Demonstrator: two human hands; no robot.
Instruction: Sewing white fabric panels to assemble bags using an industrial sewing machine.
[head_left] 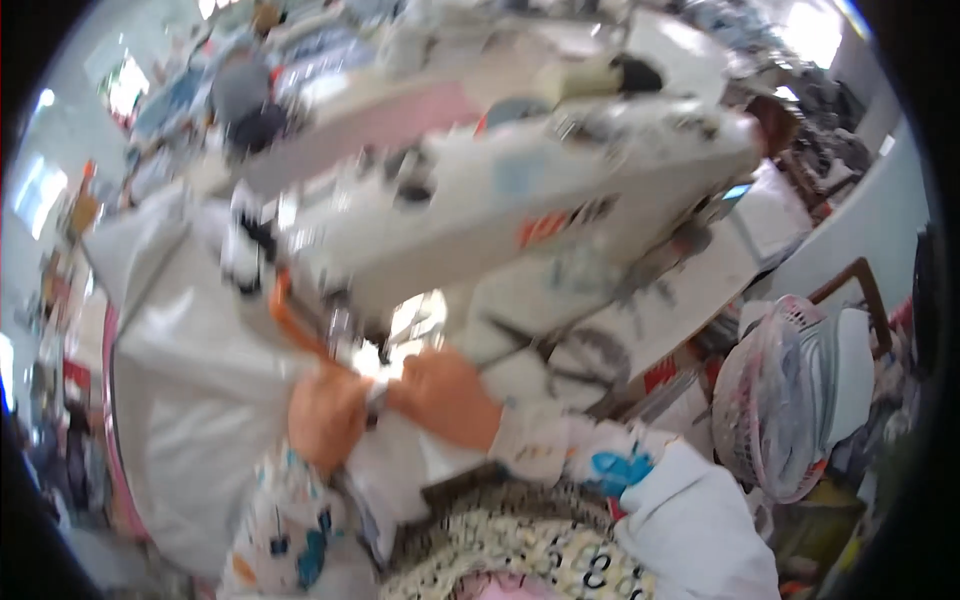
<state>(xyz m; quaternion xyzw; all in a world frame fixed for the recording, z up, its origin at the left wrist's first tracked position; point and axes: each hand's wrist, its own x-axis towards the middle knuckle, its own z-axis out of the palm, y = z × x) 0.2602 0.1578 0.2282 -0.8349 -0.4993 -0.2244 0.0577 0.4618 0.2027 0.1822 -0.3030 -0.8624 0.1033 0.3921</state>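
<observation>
A white sewing machine [470,220] stands in front of me, its needle end on the left above a bright patch of light. Just below that end, my left hand [327,418] and my right hand [440,395] are close together with fingers curled in. Between them they pinch a small edge of white fabric [195,400], though blur hides the exact grip. The fabric spreads in a large sheet to the left, with some hanging below my hands. An orange curved part [290,312] reaches down beside my left hand. Dark-bladed scissors [545,345] lie to the right.
On the right stands a pink plastic basket [735,410] holding flat pale pieces. Behind the machine, a pink strip [410,125] and a pale roll with a dark end [590,80] lie on the tabletop. Heaps of cloth [320,60] fill the background. A patterned apron [520,530] covers my lap.
</observation>
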